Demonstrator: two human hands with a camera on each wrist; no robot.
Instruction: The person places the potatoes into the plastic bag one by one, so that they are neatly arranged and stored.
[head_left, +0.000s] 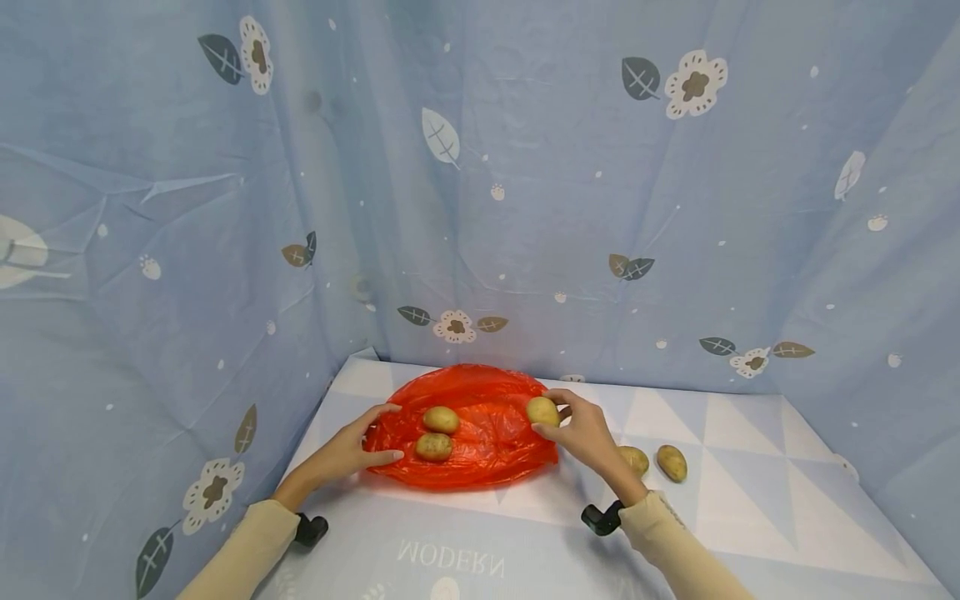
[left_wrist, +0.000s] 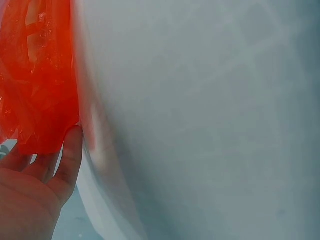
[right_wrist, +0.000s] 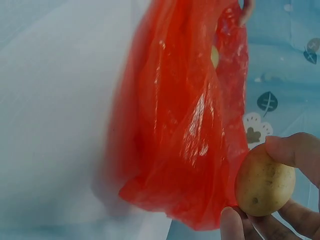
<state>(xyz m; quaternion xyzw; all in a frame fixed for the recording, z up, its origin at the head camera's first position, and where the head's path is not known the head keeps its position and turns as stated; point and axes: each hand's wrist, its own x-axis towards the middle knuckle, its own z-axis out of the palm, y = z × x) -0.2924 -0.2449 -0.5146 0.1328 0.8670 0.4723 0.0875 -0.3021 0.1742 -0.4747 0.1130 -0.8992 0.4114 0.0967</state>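
Note:
My right hand point(head_left: 588, 429) holds a potato point(head_left: 542, 412) between thumb and fingers, over the right end of a red plastic bag point(head_left: 480, 471). From the right wrist, that potato point(right_wrist: 265, 182) appears beside the bag's end, with fingertips beneath it. My left hand point(head_left: 352, 448) grips the bag's left end, thumb and fingers spread apart around its rim. In the left wrist view some of its fingertips are hidden behind the red plastic point(left_wrist: 42, 100). Inside the spread bag lie two potatoes, one farther back point(head_left: 441, 420) and one nearer point(head_left: 433, 447).
Two more potatoes lie on the table to the right: one point(head_left: 634, 461) partly covered by my right wrist, another point(head_left: 672, 463) just beyond it. A patterned cloth point(head_left: 750, 500) covers the table. Blue curtains point(head_left: 525, 208) hang behind it and along both sides.

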